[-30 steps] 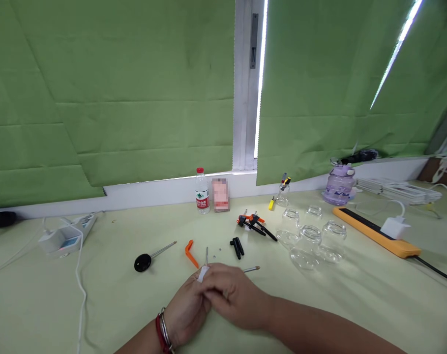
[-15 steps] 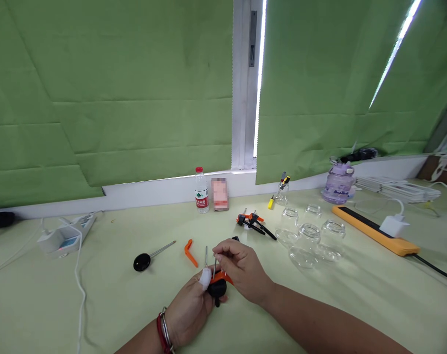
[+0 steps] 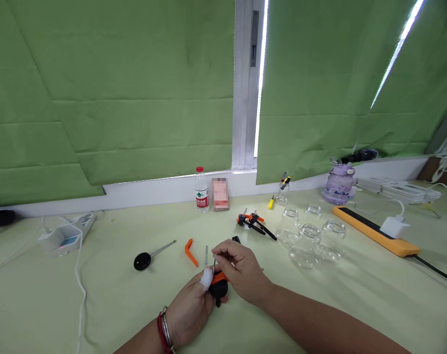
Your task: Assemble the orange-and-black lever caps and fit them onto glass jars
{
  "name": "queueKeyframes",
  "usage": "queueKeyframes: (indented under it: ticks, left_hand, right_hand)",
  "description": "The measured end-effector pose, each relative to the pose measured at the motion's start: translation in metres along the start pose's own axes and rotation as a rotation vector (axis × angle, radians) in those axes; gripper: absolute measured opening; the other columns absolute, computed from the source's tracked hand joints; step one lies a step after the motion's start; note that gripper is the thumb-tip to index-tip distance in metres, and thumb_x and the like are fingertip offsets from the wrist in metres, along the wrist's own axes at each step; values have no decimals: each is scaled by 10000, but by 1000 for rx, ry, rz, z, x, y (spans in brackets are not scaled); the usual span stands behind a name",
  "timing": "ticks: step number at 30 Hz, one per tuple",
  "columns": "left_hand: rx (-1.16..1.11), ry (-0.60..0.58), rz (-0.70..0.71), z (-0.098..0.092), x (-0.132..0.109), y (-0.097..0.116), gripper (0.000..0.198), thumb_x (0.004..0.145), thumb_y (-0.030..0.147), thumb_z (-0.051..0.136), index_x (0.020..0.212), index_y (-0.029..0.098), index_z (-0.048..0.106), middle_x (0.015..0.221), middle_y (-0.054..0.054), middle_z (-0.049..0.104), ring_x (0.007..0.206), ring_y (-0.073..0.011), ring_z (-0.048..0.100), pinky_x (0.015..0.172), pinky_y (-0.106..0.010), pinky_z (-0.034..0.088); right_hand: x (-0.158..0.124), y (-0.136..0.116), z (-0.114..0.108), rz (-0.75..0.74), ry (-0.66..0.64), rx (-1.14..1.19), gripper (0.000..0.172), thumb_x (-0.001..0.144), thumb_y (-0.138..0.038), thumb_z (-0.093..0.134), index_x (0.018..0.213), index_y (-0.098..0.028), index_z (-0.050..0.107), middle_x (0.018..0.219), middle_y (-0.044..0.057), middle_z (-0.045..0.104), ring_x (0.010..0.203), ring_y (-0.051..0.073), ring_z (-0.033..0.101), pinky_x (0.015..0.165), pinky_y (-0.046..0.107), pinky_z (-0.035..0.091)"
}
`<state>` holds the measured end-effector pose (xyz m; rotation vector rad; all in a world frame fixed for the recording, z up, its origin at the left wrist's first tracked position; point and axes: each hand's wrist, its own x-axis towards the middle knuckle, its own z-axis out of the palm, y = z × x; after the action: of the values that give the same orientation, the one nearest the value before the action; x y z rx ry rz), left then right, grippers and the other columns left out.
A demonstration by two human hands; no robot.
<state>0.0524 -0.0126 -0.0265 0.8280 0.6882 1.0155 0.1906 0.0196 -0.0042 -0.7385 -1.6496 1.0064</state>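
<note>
My left hand is closed around a black-and-orange piece low in the middle of the view. White wrapping covers its thumb. From above, my right hand pinches the top of a thin metal rod, which stands upright at the orange part; its lower end is hidden. Just beyond the left thumb is another slim metal rod. A loose orange bent handle lies on the table behind the hands. Left of it rests a metal shaft with a black round disc.
Black-and-orange assemblies lie behind my right hand. Several glass jars stand to the right, near an orange power strip. A water bottle and small box are at the back. A white cable runs down the left.
Both hands keep almost the same pose. The orange part shows slightly less beside my right hand, and the pinched rod has shifted very little.
</note>
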Motion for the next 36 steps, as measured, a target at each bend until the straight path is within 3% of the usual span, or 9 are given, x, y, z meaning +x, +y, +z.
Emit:
queueKeyframes:
  ticks: [15, 36]
  left_hand:
    - [-9, -10, 22, -2, 1, -2, 341, 855, 462, 480, 845, 161, 639, 837, -69, 592, 699, -152, 464, 715, -305, 362]
    - [-38, -4, 31, -1, 1, -2, 328, 856, 450, 483, 842, 168, 649, 860, -70, 593, 732, -161, 452, 714, -307, 364]
  right_hand:
    - [-3, -11, 0, -119, -77, -342, 153, 818, -134, 485, 830, -189, 628, 777, 8, 604, 704, 111, 548, 664, 228, 435]
    - [-6, -4, 1, -146, -124, -439, 224, 808, -82, 467, 849, -198, 654, 804, 10, 631, 757, 123, 570, 707, 239, 432]
